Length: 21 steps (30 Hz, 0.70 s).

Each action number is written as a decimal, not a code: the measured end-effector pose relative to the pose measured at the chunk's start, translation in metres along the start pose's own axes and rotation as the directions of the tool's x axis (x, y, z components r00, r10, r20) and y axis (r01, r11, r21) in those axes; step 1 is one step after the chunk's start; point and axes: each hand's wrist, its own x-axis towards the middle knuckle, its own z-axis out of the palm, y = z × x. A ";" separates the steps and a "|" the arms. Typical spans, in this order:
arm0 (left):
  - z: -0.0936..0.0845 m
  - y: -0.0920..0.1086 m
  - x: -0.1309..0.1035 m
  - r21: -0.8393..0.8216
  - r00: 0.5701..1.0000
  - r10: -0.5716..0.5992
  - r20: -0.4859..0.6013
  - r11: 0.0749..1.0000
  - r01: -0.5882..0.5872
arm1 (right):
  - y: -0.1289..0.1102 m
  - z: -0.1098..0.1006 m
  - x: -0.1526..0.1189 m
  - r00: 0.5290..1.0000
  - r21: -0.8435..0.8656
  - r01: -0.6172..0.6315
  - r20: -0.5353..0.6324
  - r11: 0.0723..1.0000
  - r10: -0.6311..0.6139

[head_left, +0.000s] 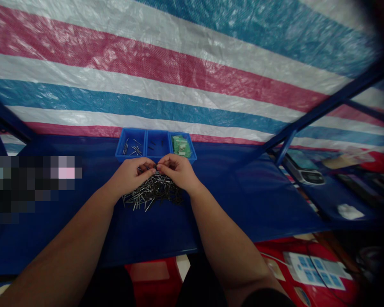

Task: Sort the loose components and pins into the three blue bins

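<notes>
My left hand (132,174) and my right hand (178,171) meet fingertip to fingertip over a heap of thin metal rods (150,192). Both are closed in a pinch. A small dark bit shows between the fingertips, too small to name. Silvery rods lie mostly on the heap's left, darker ones on its right. Just behind my hands stands a blue three-compartment tray (118,150). Its left compartment holds several short rods (135,150), and a few dark slivers lie in the middle one. In the right compartment are green-and-white packets (181,146).
The blue table (237,192) stretches to both sides, with a striped plastic sheet (179,72) behind it. A blue metal frame (323,104) slants up at right. Past it sit a scale (310,175) and a crumpled white piece (350,211). Pixelation hides an area at left.
</notes>
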 end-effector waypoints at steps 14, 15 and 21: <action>-0.003 -0.002 0.002 -0.212 0.994 -0.107 0.039 0.971 0.112 | 0.000 0.003 -0.001 0.995 0.075 0.007 0.103 0.997 -0.015; -0.003 -0.003 0.003 -0.223 0.992 -0.119 0.034 0.967 0.124 | 0.000 0.003 -0.001 0.996 0.064 0.014 0.091 0.998 -0.020; -0.004 -0.015 0.005 -0.206 0.978 -0.190 -0.090 0.964 0.169 | -0.004 -0.001 0.002 0.997 0.091 0.043 -0.069 0.995 -0.036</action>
